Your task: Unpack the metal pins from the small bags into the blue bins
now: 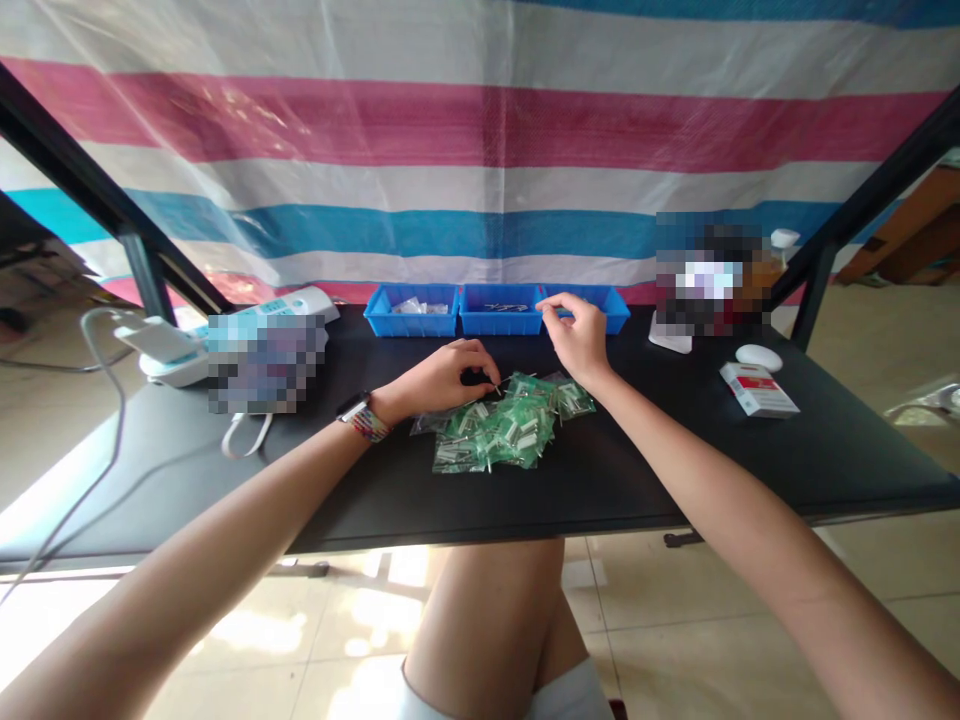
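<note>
My left hand (454, 375) is curled, thumb and forefinger pinched at the upper left edge of a pile of small clear and green plastic bags (499, 430). A tiny pale, thin piece shows at these fingertips, too small to name. Short white and metal parts show inside the bags. My right hand (579, 332) hovers over the front of the right blue bin (615, 312), fingertips together near its divide from the middle blue bin (499, 323). Whatever those fingertips hold is hidden. Several thin metal pieces lie in the middle bin. The left blue bin (412, 325) holds clear, whitish pieces.
At the black table's (600, 470) left are a white power strip (307, 305), a plugged-in adapter (161, 342) with a cable, and a blurred-out item. On the right sit a red and white box (759, 392), a white oval object (758, 358) and a capped bottle (784, 242). A striped sheet (480, 130) hangs behind.
</note>
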`<state>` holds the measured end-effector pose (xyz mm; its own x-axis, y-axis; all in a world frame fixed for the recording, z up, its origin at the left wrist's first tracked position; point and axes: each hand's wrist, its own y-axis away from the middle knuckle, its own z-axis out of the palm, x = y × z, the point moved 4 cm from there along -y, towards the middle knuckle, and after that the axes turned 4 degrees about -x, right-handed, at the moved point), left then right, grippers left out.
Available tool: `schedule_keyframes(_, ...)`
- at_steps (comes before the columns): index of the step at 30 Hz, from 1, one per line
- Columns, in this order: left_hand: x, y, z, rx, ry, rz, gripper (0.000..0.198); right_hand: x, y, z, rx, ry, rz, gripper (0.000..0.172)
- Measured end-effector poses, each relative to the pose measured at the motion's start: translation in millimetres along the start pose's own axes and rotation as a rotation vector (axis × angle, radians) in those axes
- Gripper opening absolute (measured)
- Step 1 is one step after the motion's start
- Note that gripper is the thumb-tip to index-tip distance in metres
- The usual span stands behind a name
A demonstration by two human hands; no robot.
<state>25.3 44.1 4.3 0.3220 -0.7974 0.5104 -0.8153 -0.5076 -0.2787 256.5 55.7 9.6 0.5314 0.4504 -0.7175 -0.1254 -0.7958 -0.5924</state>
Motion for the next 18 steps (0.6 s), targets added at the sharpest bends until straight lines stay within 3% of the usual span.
schedule_keyframes(7, 0.3, -0.7, -3.0, 0.026, -0.012, -0.027, 0.011, -11.8, 10.0, 7.8, -0.115, -0.111, 0.02, 0.021)
schedule_keyframes(10, 0.2, -0.4, -5.9, 0.087, 0.035, -0.076, 0.01, -18.7, 15.1, 11.5, -0.229, -0.191, 0.024, 0.02)
schedule_keyframes(14, -6.1, -1.8, -8.4, 0.189, 0.185, -0.15, 0.017, -32.1, 24.6, 19.6, -0.41, -0.247, -0.06, 0.014)
schedule_keyframes(18, -15.3, -2.7, -8.5, 0.236, 0.301, -0.205, 0.029, -38.2, 31.4, 27.1, -0.452, -0.261, -0.134, 0.01)
